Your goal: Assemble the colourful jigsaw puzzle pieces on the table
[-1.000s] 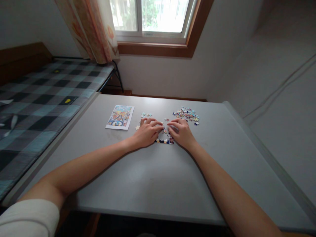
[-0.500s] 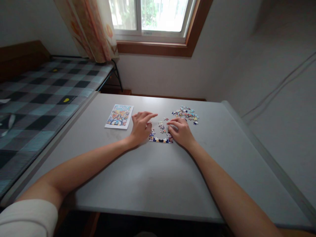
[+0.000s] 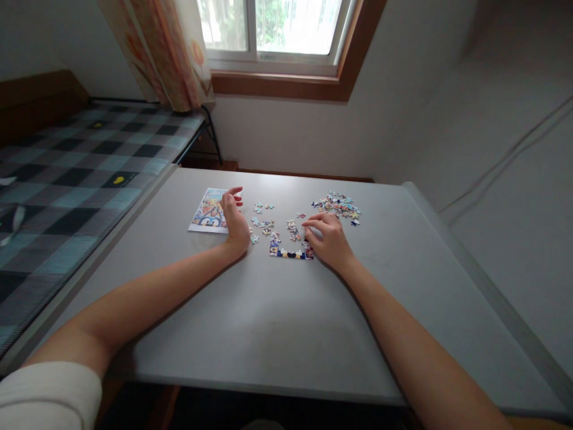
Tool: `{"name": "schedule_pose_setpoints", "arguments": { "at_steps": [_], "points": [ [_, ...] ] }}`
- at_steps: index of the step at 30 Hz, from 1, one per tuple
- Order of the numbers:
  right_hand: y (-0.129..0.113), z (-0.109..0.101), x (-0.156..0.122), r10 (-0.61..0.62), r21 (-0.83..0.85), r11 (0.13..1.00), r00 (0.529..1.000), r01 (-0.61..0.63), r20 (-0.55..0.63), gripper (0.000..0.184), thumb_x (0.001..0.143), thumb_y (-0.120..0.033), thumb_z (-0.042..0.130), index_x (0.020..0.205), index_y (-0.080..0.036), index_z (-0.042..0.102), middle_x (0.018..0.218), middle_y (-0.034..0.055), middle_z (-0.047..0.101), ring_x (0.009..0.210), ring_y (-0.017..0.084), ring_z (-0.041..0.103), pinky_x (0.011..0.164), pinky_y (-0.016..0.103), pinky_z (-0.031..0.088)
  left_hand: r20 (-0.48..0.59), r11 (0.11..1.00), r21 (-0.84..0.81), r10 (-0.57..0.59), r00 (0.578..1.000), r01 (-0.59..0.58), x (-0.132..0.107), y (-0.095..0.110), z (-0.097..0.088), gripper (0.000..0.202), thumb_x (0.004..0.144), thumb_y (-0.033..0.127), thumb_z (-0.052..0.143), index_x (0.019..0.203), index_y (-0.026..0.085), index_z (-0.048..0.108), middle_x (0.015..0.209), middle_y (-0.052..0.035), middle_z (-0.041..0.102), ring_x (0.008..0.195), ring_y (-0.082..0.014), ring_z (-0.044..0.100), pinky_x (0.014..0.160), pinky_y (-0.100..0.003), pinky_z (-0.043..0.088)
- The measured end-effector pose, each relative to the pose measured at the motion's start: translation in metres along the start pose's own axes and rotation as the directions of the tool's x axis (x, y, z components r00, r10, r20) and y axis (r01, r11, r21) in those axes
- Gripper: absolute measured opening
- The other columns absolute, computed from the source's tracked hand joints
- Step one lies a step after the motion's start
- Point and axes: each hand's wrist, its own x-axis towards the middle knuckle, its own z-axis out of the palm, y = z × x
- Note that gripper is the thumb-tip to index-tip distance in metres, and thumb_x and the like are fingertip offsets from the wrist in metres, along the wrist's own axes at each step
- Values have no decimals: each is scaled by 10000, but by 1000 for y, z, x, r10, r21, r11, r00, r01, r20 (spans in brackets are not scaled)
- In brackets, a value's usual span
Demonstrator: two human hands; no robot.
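My left hand (image 3: 234,218) stands on its edge on the grey table (image 3: 277,322), fingers loosely curled and apart, holding nothing, over the right side of a colourful picture card (image 3: 206,211). A short joined row of puzzle pieces (image 3: 289,254) lies between my hands, with small loose pieces (image 3: 264,224) above it. My right hand (image 3: 328,239) rests palm down at the row's right end, its fingertips bent onto pieces by a small joined cluster (image 3: 292,230); whether it pinches one is hidden.
A heap of loose puzzle pieces (image 3: 338,206) lies at the back right of the table. A bed with a checked cover (image 3: 67,179) stands along the left. A curtain (image 3: 165,54) and window (image 3: 273,30) are behind.
My left hand has lifted off the joined pieces and swung left to the picture card, uncovering loose pieces. My right hand has stayed in place.
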Motion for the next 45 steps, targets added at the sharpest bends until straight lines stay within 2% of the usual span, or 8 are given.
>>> {"name": "schedule_pose_setpoints", "arguments": {
  "at_steps": [12, 24, 30, 33, 37, 39, 42, 45],
  "points": [
    [1, -6, 4, 203, 102, 977, 964, -187, -173, 227, 825, -201, 497, 939, -206, 693, 898, 79, 656, 927, 243, 571, 895, 423, 434, -13, 999, -24, -29, 999, 29, -1, 1, 0, 410, 983, 425, 192, 1040, 229, 548, 986, -58, 540, 870, -156, 513, 764, -289, 439],
    [22, 0, 6, 477, 331, 867, 813, -373, -333, 283, 769, -230, 500, 997, -166, 656, 910, 76, 641, 828, 197, 584, 756, 354, 470, -31, 991, -124, -46, 998, 42, -1, 1, 0, 335, 974, 361, 276, 977, 220, 580, 920, -40, 535, 823, -147, 500, 765, -281, 428],
    [21, 1, 6, 463, 325, 874, 823, -362, -329, 274, 768, -229, 501, 980, -164, 661, 916, 75, 651, 832, 194, 584, 762, 355, 469, -35, 989, -142, -30, 999, 25, 1, 1, 1, 316, 955, 312, 281, 951, 220, 584, 937, -42, 554, 815, -148, 498, 769, -290, 418],
    [18, -1, 6, 432, 292, 891, 844, -346, -317, 251, 777, -219, 488, 939, -169, 674, 944, 81, 653, 841, 198, 585, 769, 360, 468, 23, 989, -137, 61, 998, -58, -5, 7, 0, 209, 861, 193, 397, 950, 222, 584, 931, -28, 564, 829, -145, 511, 775, -288, 419],
    [13, -3, 5, 350, 177, 935, 886, -308, -306, 230, 790, -207, 485, 873, -185, 698, 920, 84, 640, 942, 229, 568, 867, 404, 439, 324, 952, -125, 304, 896, -278, -20, 21, -4, 350, 716, 55, 448, 978, 230, 601, 775, 15, 580, 760, -136, 547, 792, -300, 416],
    [11, -4, 4, 309, 131, 950, 901, -282, -304, 224, 796, -202, 489, 855, -189, 704, 901, 83, 632, 964, 238, 557, 918, 422, 411, 357, 936, -112, 350, 866, -332, -25, 25, -6, 388, 711, 44, 435, 1003, 235, 606, 783, 16, 591, 779, -140, 553, 821, -315, 410],
    [9, -5, 5, 291, 118, 957, 907, -267, -306, 221, 802, -200, 492, 851, -188, 706, 882, 81, 629, 946, 239, 558, 938, 428, 399, 294, 942, -115, 335, 895, -315, -24, 23, -6, 442, 667, 26, 434, 1018, 240, 598, 815, 10, 582, 793, -143, 545, 806, -309, 420],
    [10, -5, 5, 316, 142, 948, 900, -285, -302, 222, 804, -208, 494, 858, -188, 709, 888, 80, 629, 937, 237, 559, 908, 419, 415, 190, 966, -174, 223, 956, -191, -16, 16, -2, 452, 653, 23, 420, 1015, 243, 577, 841, 4, 556, 779, -136, 529, 748, -282, 434]
  ]
}}
